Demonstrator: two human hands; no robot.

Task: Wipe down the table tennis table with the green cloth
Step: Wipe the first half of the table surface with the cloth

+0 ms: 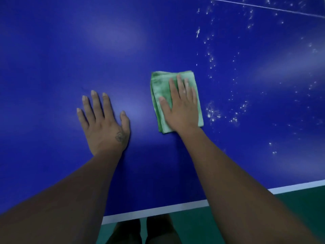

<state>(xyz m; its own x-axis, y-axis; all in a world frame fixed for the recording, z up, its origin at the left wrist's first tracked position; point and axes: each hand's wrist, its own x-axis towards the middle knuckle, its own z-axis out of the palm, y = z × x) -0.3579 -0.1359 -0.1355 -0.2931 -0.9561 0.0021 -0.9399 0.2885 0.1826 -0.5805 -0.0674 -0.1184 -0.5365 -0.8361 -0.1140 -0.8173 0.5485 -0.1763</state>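
Right hand (181,110) lies flat, fingers straight, pressing the folded green cloth (161,95) on the blue table tennis table (52,67), near its white edge line (154,211). Left hand (103,124) rests flat on bare surface just beside the cloth, fingers spread. White droplets (213,113) speckle the surface right of the cloth.

A sports hall; blue table tennis table (52,50) with white edge line (154,211); green floor (190,228).
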